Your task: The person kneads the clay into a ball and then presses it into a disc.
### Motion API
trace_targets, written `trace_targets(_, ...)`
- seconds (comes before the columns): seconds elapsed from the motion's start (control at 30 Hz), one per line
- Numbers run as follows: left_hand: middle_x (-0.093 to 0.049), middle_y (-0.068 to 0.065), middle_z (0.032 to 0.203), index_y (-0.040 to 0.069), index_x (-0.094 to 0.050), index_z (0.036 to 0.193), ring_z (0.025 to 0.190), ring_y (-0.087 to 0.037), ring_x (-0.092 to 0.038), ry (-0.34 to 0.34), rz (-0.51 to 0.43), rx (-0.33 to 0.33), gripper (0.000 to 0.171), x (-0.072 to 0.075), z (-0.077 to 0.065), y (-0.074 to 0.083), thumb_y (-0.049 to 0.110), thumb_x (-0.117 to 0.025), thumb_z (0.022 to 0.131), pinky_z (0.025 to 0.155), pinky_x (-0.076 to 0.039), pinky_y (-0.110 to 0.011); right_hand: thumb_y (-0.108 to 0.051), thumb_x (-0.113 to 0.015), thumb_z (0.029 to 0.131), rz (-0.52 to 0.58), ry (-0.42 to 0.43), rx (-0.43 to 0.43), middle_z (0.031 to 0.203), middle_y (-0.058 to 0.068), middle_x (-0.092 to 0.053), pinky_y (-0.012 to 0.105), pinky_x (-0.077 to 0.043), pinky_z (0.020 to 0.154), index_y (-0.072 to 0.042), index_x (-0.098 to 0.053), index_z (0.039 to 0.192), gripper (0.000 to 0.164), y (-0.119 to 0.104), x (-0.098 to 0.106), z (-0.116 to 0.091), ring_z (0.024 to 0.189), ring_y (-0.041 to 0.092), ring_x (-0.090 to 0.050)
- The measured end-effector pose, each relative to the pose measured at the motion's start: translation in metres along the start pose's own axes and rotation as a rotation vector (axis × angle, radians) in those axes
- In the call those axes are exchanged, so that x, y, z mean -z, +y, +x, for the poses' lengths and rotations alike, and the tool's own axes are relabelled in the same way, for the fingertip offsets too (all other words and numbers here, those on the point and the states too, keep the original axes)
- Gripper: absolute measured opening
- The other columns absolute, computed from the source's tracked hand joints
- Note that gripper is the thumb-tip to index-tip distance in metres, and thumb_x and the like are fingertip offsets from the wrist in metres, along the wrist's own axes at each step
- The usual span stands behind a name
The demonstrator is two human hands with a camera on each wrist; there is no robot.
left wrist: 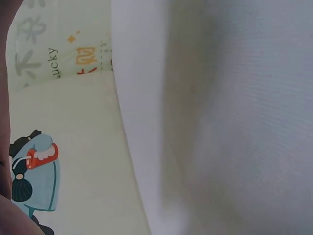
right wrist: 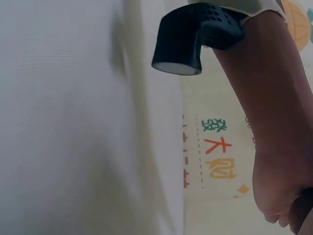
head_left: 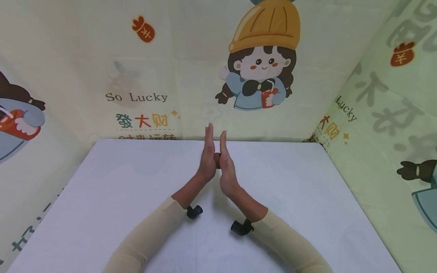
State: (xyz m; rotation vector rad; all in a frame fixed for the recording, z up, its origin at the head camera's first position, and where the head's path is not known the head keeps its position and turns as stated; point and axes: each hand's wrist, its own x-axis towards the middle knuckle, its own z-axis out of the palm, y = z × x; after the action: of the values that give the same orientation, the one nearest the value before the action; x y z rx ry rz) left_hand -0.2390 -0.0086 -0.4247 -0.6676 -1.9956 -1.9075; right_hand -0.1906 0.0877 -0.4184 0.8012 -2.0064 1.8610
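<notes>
- Brown lump (head_left: 217, 161): between palms, at 3 o'clock from left hand (head_left: 207, 161), 9 o'clock from right hand (head_left: 228, 170).
- Fingers: straight, uncurled on both hands.
- Risk: uneven palm pressure might drop it onto the table (head_left: 290, 178).

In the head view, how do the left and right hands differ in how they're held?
The left hand reaches higher in the head picture; the right hand sits a little lower. The left hand's fingertips tilt slightly rightward, the right hand's slightly leftward. Both have straight fingers and face each other, with a brown shape between them that is too unclear to name.
</notes>
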Motion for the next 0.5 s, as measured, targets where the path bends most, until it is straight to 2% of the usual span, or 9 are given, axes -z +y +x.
trace_targets(0.07, 0.000, -0.009, 0.177, 0.008, -0.007, 0.169, 0.160, -0.019, 0.005, -0.021, -0.009, -0.004, 0.077, -0.001, -0.002, -0.001, 0.057, -0.018, 0.111, 0.125, -0.001, -0.057, -0.061, -0.016, 0.111, -0.002, 0.006, 0.008, 0.170, 0.009, -0.025, 0.033, -0.044, 0.085, -0.010, 0.000, 0.169, 0.079, -0.001, 0.000, 0.001, 0.116, 0.019, -0.050)
trace_targets(0.13, 0.000, -0.009, 0.176, 0.008, -0.008, 0.169, 0.160, -0.020, 0.004, -0.045, -0.025, 0.001, 0.069, -0.002, -0.003, -0.002, 0.046, -0.018, 0.113, 0.125, -0.001, -0.056, -0.064, -0.017, 0.110, -0.003, 0.014, 0.013, 0.176, 0.000, -0.006, 0.034, -0.043, 0.088, -0.009, 0.000, 0.169, 0.083, -0.002, 0.001, 0.001, 0.129, 0.018, -0.043)
trace_targets(0.17, -0.001, -0.009, 0.176, 0.007, -0.008, 0.169, 0.160, -0.020, 0.003, -0.058, -0.029, 0.006, 0.066, -0.002, -0.004, -0.002, 0.041, -0.017, 0.113, 0.125, -0.002, -0.056, -0.065, -0.017, 0.109, -0.005, 0.017, 0.014, 0.176, -0.003, 0.002, 0.035, -0.042, 0.095, -0.008, 0.000, 0.169, 0.084, -0.002, 0.001, 0.002, 0.140, 0.017, -0.037)
trace_targets(0.3, -0.004, -0.008, 0.177, 0.007, -0.011, 0.169, 0.160, -0.020, 0.001, -0.098, -0.041, 0.044, 0.061, -0.004, -0.008, -0.006, 0.030, -0.015, 0.113, 0.125, -0.002, -0.056, -0.067, -0.018, 0.108, -0.018, 0.028, 0.014, 0.176, -0.007, 0.003, 0.041, -0.030, 0.116, -0.009, 0.000, 0.169, 0.086, -0.001, 0.002, 0.004, 0.156, 0.017, -0.020)
trace_targets(0.33, -0.005, -0.007, 0.177, 0.008, -0.012, 0.169, 0.160, -0.021, -0.002, -0.106, -0.046, 0.053, 0.060, -0.005, -0.009, -0.008, 0.028, -0.014, 0.113, 0.125, -0.004, -0.056, -0.068, -0.019, 0.108, -0.022, 0.031, 0.013, 0.175, -0.007, 0.003, 0.042, -0.027, 0.119, -0.009, 0.000, 0.169, 0.087, 0.000, 0.002, 0.005, 0.157, 0.018, -0.017)
trace_targets(0.37, -0.005, -0.006, 0.176, 0.008, -0.012, 0.169, 0.159, -0.021, -0.006, -0.113, -0.054, 0.062, 0.060, -0.005, -0.009, -0.008, 0.027, -0.014, 0.113, 0.125, -0.005, -0.056, -0.068, -0.019, 0.108, -0.028, 0.037, 0.010, 0.175, -0.008, 0.002, 0.042, -0.027, 0.119, -0.010, 0.000, 0.169, 0.087, 0.000, 0.003, 0.006, 0.158, 0.019, -0.015)
trace_targets(0.43, -0.007, -0.005, 0.176, 0.011, -0.014, 0.170, 0.158, -0.019, -0.009, -0.128, -0.071, 0.077, 0.059, -0.007, -0.011, -0.007, 0.027, -0.013, 0.113, 0.125, -0.007, -0.054, -0.070, -0.019, 0.107, -0.043, 0.052, 0.010, 0.175, -0.008, 0.002, 0.041, -0.035, 0.111, -0.011, 0.000, 0.169, 0.087, 0.001, 0.005, 0.008, 0.158, 0.023, -0.018)
trace_targets(0.47, -0.014, -0.008, 0.175, 0.012, -0.014, 0.170, 0.152, -0.022, -0.025, -0.134, -0.082, 0.081, 0.058, -0.008, -0.012, -0.006, 0.026, -0.012, 0.113, 0.123, -0.015, -0.052, -0.070, -0.019, 0.107, -0.048, 0.060, 0.008, 0.175, -0.009, 0.002, 0.040, -0.035, 0.112, -0.012, 0.000, 0.169, 0.088, 0.002, 0.006, 0.009, 0.158, 0.023, -0.018)
trace_targets(0.5, -0.033, -0.014, 0.167, 0.014, -0.014, 0.170, 0.140, -0.023, -0.041, -0.143, -0.090, 0.083, 0.058, -0.009, -0.013, -0.005, 0.026, -0.012, 0.113, 0.118, -0.025, -0.049, -0.070, -0.019, 0.107, -0.053, 0.067, 0.011, 0.175, -0.008, 0.002, 0.039, -0.035, 0.112, -0.011, 0.001, 0.169, 0.088, 0.002, 0.007, 0.010, 0.158, 0.024, -0.017)
